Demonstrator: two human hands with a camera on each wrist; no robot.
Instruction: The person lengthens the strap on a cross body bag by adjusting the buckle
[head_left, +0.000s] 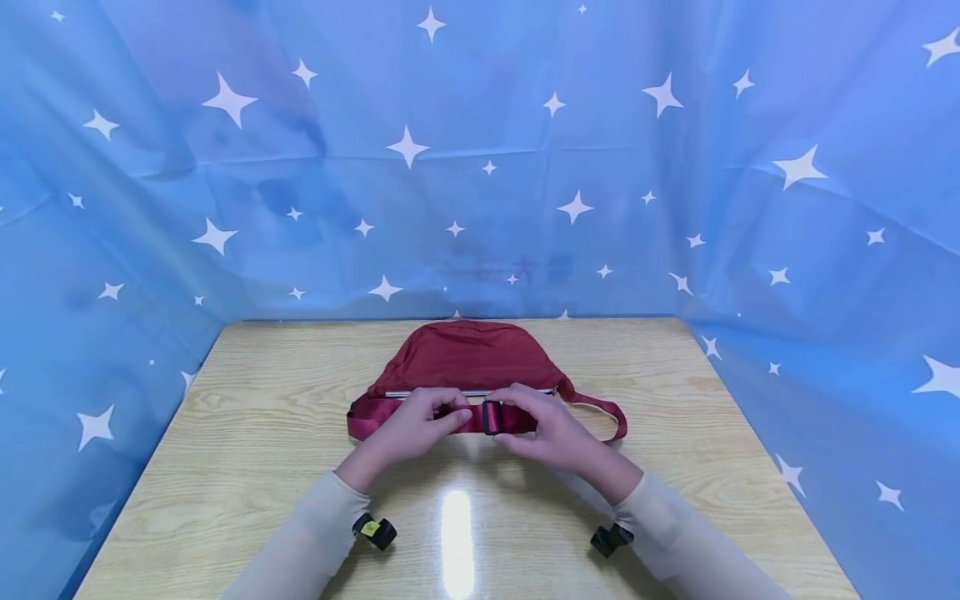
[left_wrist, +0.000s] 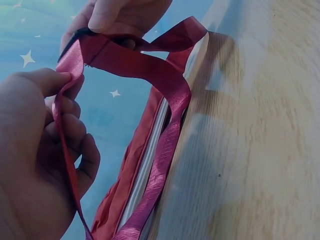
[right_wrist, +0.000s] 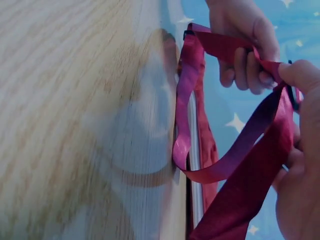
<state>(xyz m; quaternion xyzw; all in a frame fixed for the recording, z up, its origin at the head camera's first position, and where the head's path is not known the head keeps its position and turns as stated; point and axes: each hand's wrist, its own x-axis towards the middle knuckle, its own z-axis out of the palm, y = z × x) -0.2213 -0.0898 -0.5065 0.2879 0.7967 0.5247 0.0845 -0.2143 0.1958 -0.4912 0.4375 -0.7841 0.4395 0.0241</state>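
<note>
A dark red waist bag [head_left: 472, 358] lies on the table with its zip edge toward me. Its red strap [head_left: 477, 419] is lifted in front of the bag, with a black slider buckle [head_left: 492, 417] on it. My left hand [head_left: 422, 427] pinches the strap just left of the buckle, thumb against index finger. On the other side, my right hand [head_left: 553, 430] grips the strap at the buckle between thumb and fingers. In the left wrist view the strap [left_wrist: 155, 170] hangs in a loop below the hands. The right wrist view shows the buckle [right_wrist: 293, 92] partly hidden by the right thumb.
The wooden table [head_left: 247, 467] carries the bag near its far edge. A blue curtain with white stars [head_left: 480, 167] hangs behind and at both sides. Black wrist cameras sit below each sleeve cuff. One strap end [head_left: 618, 417] loops out at the bag's right.
</note>
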